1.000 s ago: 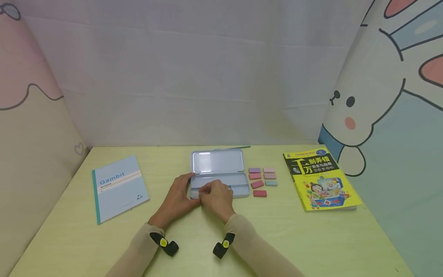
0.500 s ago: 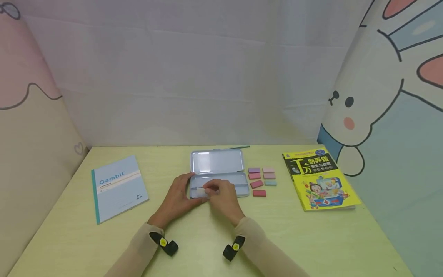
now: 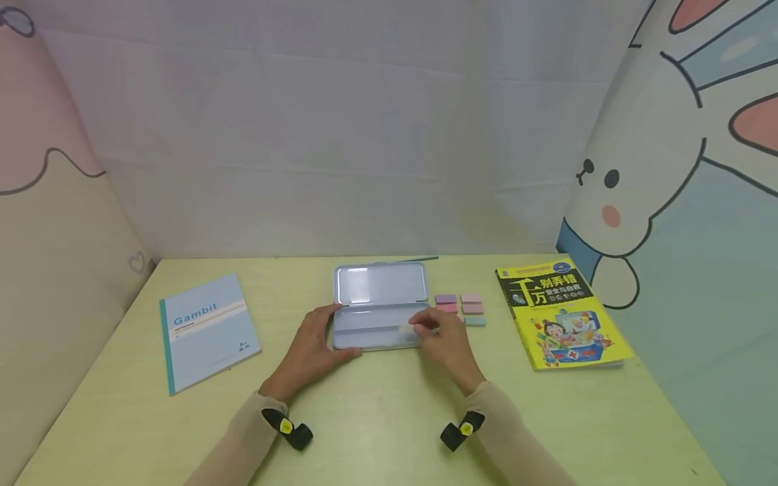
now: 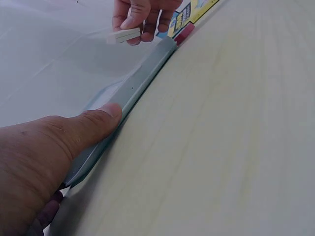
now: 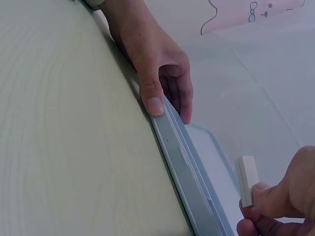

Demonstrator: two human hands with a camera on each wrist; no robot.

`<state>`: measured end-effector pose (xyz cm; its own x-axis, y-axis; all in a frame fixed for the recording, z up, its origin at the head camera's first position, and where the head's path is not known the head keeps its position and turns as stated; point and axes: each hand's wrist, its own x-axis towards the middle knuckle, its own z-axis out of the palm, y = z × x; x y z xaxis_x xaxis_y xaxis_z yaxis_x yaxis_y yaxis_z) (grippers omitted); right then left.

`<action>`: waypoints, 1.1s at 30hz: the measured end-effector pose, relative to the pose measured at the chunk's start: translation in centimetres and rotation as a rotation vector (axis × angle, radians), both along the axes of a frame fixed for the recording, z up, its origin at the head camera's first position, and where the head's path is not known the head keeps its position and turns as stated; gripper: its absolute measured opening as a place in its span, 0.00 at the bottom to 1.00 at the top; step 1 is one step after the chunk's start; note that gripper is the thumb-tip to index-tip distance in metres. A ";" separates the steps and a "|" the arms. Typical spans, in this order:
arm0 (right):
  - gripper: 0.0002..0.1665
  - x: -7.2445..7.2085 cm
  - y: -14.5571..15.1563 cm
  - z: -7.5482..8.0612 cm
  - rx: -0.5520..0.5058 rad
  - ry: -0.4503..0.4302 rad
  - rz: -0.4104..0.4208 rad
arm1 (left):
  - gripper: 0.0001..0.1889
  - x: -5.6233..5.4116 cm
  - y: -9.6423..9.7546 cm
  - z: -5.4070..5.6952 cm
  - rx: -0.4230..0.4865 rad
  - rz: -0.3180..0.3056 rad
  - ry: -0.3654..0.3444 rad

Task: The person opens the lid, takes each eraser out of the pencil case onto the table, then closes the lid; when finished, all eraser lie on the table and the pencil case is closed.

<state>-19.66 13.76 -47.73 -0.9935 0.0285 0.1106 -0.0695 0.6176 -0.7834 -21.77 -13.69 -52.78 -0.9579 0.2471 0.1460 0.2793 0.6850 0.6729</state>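
A light blue metal tin case [image 3: 367,318] lies on the table with its lid [image 3: 381,283] raised. My left hand [image 3: 311,345] grips the case's left end, thumb along the front edge and fingers round the side. Above the right part of the case, my right hand [image 3: 448,345] pinches a small white rectangular block [image 5: 247,179] between thumb and fingers. In the left wrist view the white block [image 4: 125,35] is held clear of the case's rim. Coloured blocks [image 3: 471,308] in purple, pinks and blue lie right of the case, partly hidden by my right hand.
A light blue notebook [image 3: 209,331] lies on the left of the table. On the right is a yellow book [image 3: 565,317]. A thin dark stick [image 3: 421,258] lies behind the lid, near the table's back edge. A white cloth [image 3: 377,135] hangs behind.
My right hand has lifted the white block from the left front of the case and carried it rightward to the case's right end. My left hand stays in place on the case.
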 end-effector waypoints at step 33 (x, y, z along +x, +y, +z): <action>0.11 0.7 11.6 -0.2 0.270 -0.124 -0.103 | 0.53 0.0 0.0 -0.1 -0.013 0.004 0.016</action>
<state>-19.01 25.32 -47.96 -0.9932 0.1160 0.0061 0.0902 0.8033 -0.5887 -21.73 -13.70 -52.89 -0.9564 0.2455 0.1580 0.2872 0.6947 0.6595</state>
